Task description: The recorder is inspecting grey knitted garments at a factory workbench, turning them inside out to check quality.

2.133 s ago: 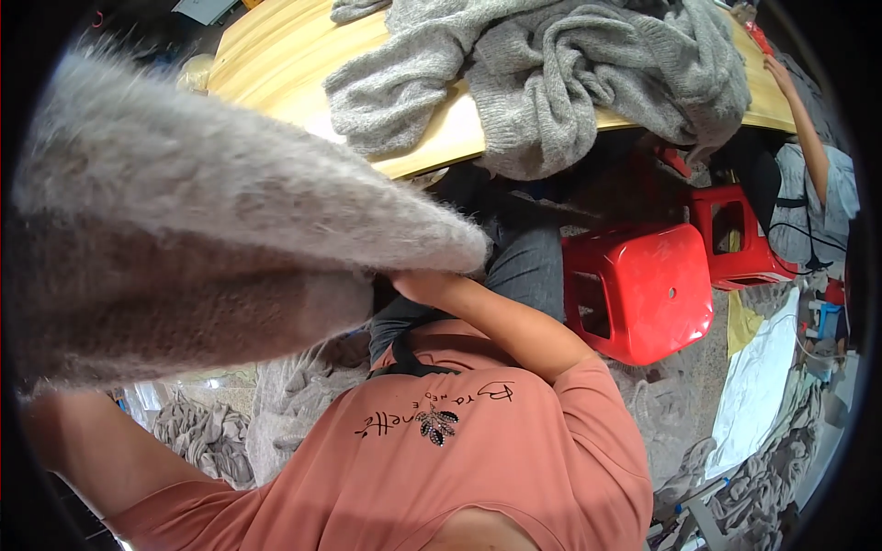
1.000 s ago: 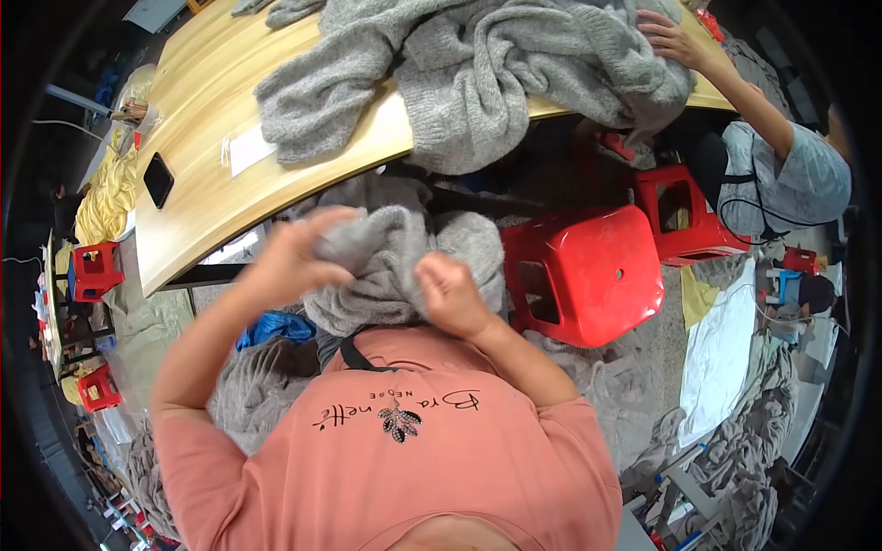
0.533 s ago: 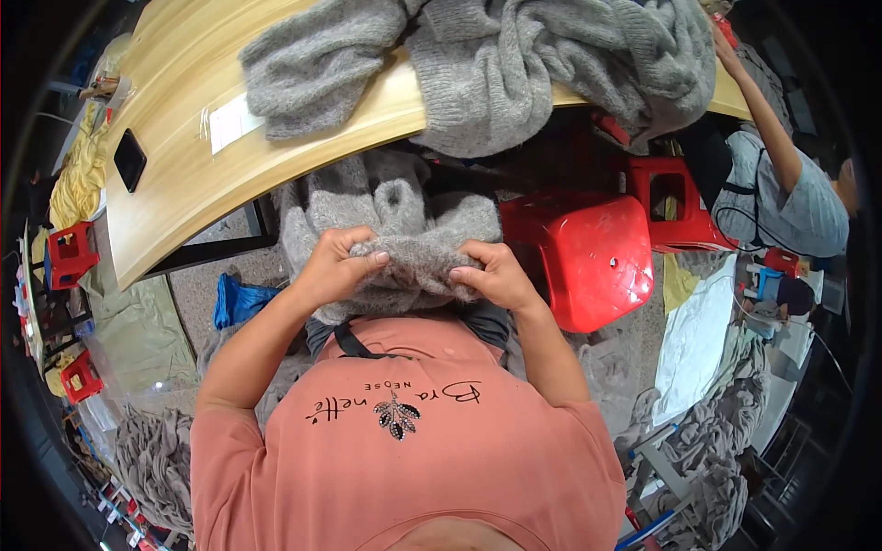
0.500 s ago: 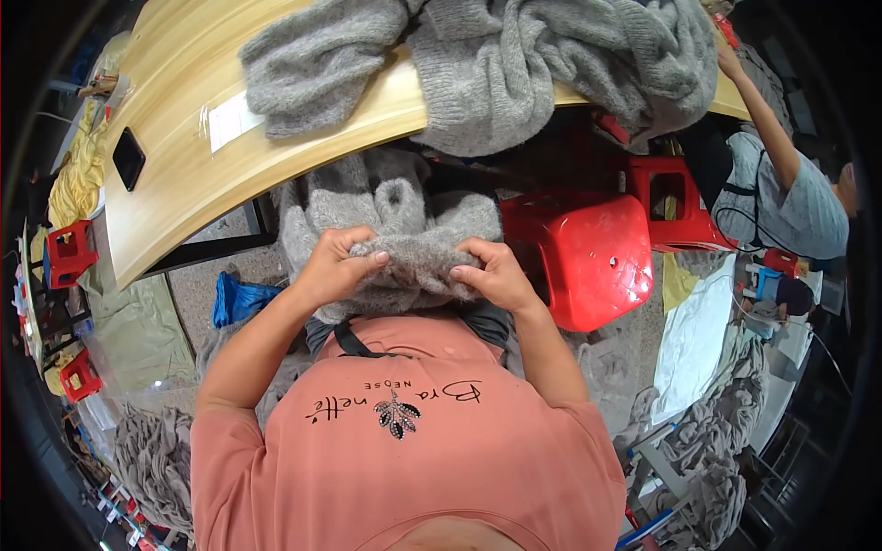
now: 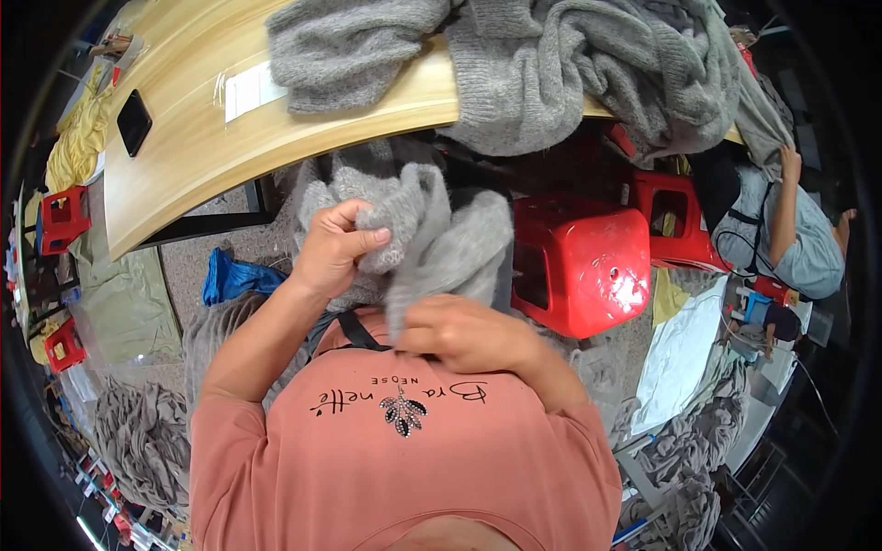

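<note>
A fuzzy grey knitted garment lies bunched over my lap, below the table edge. My left hand pinches a fold of it between thumb and fingers. Close to my chest, my right hand is curled around another part of the same knit, pulled toward me; its fingertips are partly hidden. Between the hands the fabric hangs in loose folds. More grey ribbed knitwear is heaped on the table and droops over its near edge.
The wooden table carries a black phone and a white paper. To my right stands a red plastic stool. A blue plastic bag lies on the floor at left. At far right a co-worker handles grey cloth.
My right hand has come down and inward to my chest, drawing the knit with it. My left hand has risen slightly. The co-worker's arm has lowered, pulling grey cloth.
</note>
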A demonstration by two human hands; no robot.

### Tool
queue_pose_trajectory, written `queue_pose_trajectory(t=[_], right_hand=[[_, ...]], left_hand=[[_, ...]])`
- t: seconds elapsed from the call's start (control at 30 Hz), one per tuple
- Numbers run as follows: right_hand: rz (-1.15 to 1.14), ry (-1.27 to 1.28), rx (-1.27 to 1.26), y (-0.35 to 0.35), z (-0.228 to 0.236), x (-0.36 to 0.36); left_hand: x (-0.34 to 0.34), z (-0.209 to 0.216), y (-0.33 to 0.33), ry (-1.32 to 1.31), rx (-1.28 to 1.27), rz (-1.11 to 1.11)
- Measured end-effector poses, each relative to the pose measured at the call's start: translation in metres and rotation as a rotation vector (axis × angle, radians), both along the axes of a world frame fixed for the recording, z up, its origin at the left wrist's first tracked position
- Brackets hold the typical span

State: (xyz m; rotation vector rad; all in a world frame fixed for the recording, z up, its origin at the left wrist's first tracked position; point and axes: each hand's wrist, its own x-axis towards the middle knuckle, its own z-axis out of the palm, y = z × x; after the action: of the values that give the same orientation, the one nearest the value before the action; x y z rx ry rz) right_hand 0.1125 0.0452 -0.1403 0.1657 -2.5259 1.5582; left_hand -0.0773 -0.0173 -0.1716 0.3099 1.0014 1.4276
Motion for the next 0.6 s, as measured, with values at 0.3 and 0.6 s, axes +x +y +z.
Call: queue_pose_trajectory(t=[0.3, 0.6], right_hand=[[-0.418, 0.331, 0.273, 0.009, 0.002, -0.018], [-0.592, 0.493, 0.334, 0.003, -0.007, -0.019]], left_hand=[[0.009, 0.02, -0.007, 0.161, 0.021, -0.102], [0.019, 0.021, -0.004, 0.207, -0.026, -0.148]])
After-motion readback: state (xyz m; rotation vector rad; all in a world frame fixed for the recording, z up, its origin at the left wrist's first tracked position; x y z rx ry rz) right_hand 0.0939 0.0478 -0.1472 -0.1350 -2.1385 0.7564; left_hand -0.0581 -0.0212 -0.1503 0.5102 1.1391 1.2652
